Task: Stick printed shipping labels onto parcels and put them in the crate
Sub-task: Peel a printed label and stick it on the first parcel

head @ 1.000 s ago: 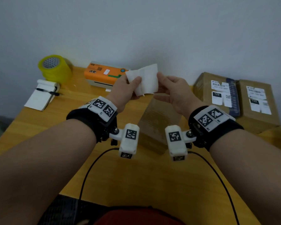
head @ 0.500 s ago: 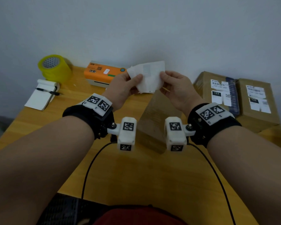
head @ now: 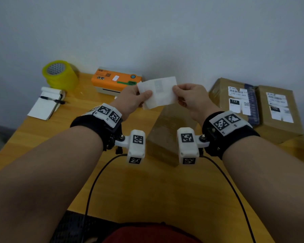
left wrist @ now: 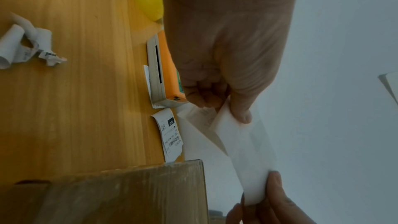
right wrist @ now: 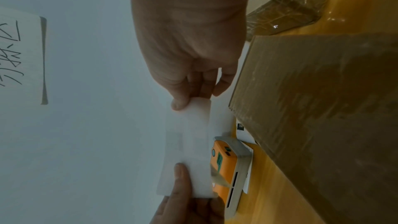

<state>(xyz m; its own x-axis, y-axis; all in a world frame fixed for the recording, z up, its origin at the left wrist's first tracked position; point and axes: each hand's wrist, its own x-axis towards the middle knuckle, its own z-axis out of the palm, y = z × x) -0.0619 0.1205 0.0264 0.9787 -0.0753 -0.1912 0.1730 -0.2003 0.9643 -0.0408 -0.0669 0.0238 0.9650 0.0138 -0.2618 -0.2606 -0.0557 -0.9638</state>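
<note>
Label (head: 159, 92): held in the air above the unlabelled parcel (head: 167, 137) on the bench (head: 147, 190)
Left hand (head: 132, 100): fingers pinch its left edge
Right hand (head: 191, 99): fingers pinch its right edge

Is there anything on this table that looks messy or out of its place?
Yes. In the left wrist view, curled and crumpled paper scraps lie loose on the table, apart from the printer. One printed label also lies loose beside the printer.
</note>
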